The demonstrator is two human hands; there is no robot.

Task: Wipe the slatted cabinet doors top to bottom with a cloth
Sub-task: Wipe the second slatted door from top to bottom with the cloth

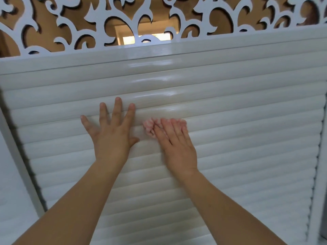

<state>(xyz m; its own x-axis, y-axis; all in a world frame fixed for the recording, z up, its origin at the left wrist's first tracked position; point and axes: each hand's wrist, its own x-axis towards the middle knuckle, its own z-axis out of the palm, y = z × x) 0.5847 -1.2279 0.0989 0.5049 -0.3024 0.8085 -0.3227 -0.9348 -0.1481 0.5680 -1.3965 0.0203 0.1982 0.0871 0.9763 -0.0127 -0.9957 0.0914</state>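
A white slatted cabinet door (238,124) with glossy horizontal slats fills most of the head view. My left hand (111,133) lies flat on the slats with its fingers spread, holding nothing. Just to its right, my right hand (177,145) presses a small pink cloth (149,127) against a slat in the upper middle of the door. The cloth bunches out past the fingertips on the left and top; the rest of it is hidden under the hand.
Above the door runs a white cut-out scrollwork panel (99,20), with a brown room and a lit doorway behind it. The door's white frame (16,156) slants down the left side, and another frame edge (318,191) runs down the right.
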